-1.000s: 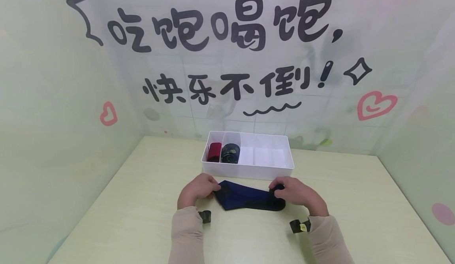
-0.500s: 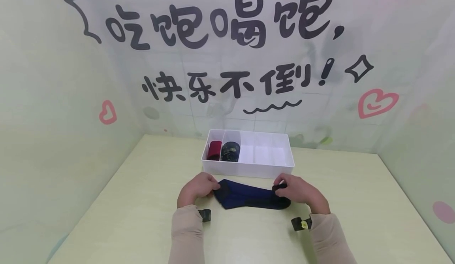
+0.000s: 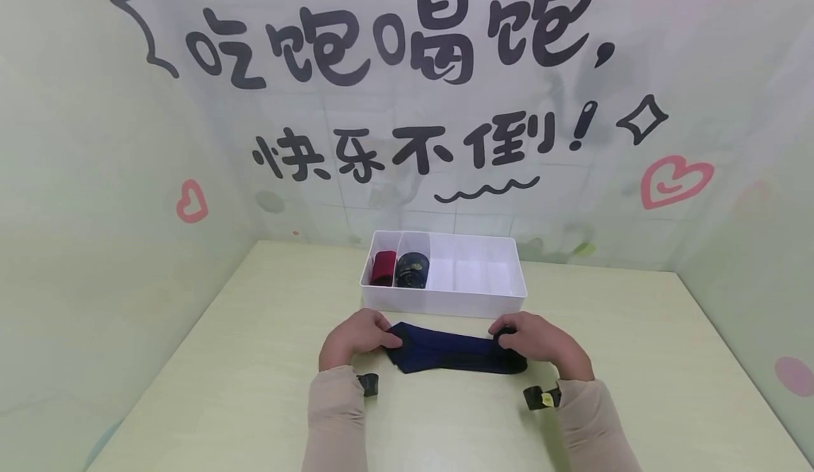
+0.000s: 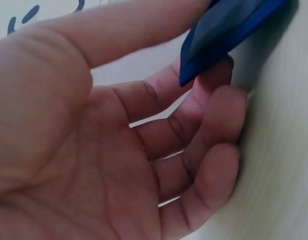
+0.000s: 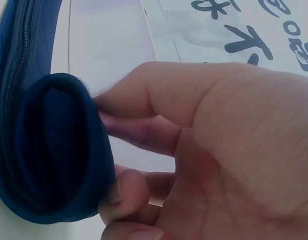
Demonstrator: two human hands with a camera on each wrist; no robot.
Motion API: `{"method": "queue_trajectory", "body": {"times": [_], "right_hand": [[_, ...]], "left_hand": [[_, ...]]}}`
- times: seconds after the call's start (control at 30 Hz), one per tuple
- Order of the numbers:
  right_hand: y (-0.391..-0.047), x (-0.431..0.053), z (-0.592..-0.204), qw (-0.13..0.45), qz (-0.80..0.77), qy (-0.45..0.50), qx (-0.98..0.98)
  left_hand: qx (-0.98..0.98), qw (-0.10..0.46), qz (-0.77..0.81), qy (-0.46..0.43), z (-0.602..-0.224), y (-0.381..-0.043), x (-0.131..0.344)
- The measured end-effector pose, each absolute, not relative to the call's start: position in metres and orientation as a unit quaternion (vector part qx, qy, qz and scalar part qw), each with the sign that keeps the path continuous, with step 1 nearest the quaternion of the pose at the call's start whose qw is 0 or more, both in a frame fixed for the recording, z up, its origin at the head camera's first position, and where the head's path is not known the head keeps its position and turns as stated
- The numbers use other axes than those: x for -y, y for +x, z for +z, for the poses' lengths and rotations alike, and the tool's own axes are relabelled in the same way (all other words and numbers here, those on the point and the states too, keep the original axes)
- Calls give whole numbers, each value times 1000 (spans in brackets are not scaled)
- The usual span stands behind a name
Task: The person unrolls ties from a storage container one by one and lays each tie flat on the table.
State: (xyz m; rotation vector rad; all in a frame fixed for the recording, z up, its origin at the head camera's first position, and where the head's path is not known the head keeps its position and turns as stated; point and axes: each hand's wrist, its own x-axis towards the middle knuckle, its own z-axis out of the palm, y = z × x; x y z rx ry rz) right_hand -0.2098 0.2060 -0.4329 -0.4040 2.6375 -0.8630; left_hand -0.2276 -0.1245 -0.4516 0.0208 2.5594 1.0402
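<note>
A navy blue necktie (image 3: 445, 348) lies folded lengthwise across the table in the head view, its pointed end to the left. My left hand (image 3: 357, 334) pinches that pointed end between thumb and fingers; the other fingers curl loosely underneath in the left wrist view. At the opposite end, my right hand (image 3: 537, 338) grips the folded-over part of the tie. Seen from the right wrist, this end forms a rounded loop (image 5: 101, 165) of several layers, and a zipper (image 5: 19, 60) runs along the cloth beside it.
Just behind the tie stands a white divided box (image 3: 441, 304). Its leftmost compartment holds a red roll of cloth (image 3: 384, 267), and the one beside it a dark patterned roll (image 3: 413, 270). A printed wall (image 3: 407, 210) rises behind the table (image 3: 222, 373).
My right hand has shifted slightly right, and the tie's rounded right end now reaches farther right. The left thumb has slid a little inward over the pointed end.
</note>
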Motion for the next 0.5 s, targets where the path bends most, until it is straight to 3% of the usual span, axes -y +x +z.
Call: {"method": "queue_trajectory", "body": {"times": [0.5], "right_hand": [[-210, -199, -438, 172, -313, -93, -929]], "left_hand": [[-925, 216, 313, 2, -449, -222, 110]]}}
